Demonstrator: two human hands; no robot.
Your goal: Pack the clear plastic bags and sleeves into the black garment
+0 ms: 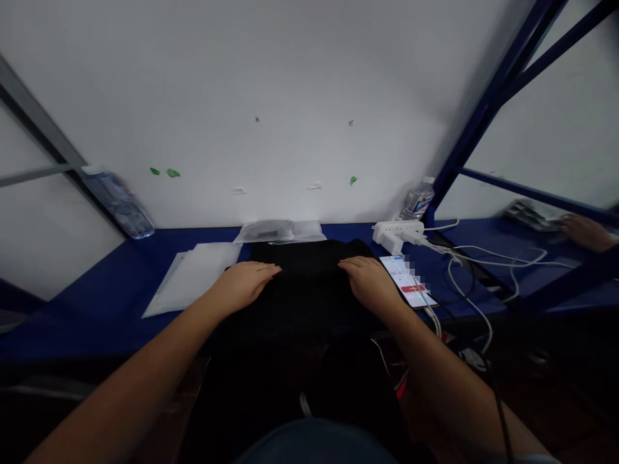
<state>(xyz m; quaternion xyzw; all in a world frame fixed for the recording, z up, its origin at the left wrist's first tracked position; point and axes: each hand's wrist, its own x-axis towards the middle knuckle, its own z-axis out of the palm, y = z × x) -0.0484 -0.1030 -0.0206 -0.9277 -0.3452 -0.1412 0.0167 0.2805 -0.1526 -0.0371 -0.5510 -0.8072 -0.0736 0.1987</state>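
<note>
Black cloth [304, 290], long axis crosswise; left hand [244, 283], right hand [370, 280] at ends.

1. The cloth [300, 293] lies on the table [91, 299], between the sheets [193, 274] at left and the phone [397, 274] at right.
2. The plastic bags [280, 231] are behind the cloth, before the wall [300, 77].
3. Behind the phone is the power strip [399, 228]; behind this strip stands one bottle [418, 199].
</note>
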